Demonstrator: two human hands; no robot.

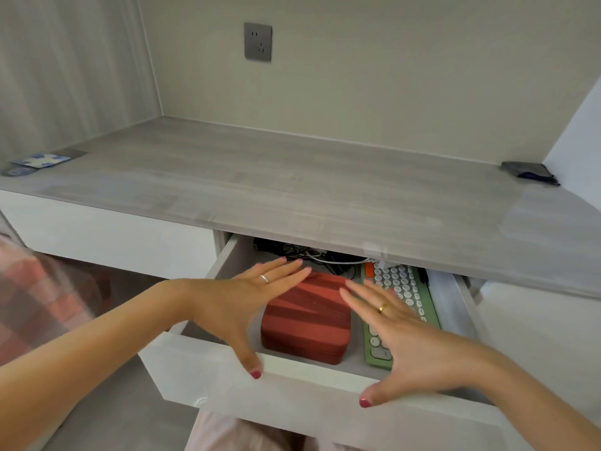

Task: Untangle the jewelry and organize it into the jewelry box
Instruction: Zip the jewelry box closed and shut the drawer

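**Reaching for the red box in the open drawer**

Hovering both hands over the red jewelry box [305, 315], I keep my fingers straight and spread, holding nothing yet. The box lies closed in the pulled-out drawer [292, 395], and I take everything else from it. My left hand [240, 297] is over its left edge, thumb down near the drawer's front panel; my right hand [403, 340] is to its right, thumb likewise low at the front panel. I set them this way, one on each flank, because I judge the box wants lifting by its two sides, level, so whatever is inside does not slide.

Just right of the box lies a green keyboard [395, 297], partly under my right hand, which leaves little room for fingers on that side. Behind the box, under the desk top [292, 183], sits a knot of dark and white cables [312, 255]. No loose jewelry shows; it may be inside the box, though I cannot tell from here.
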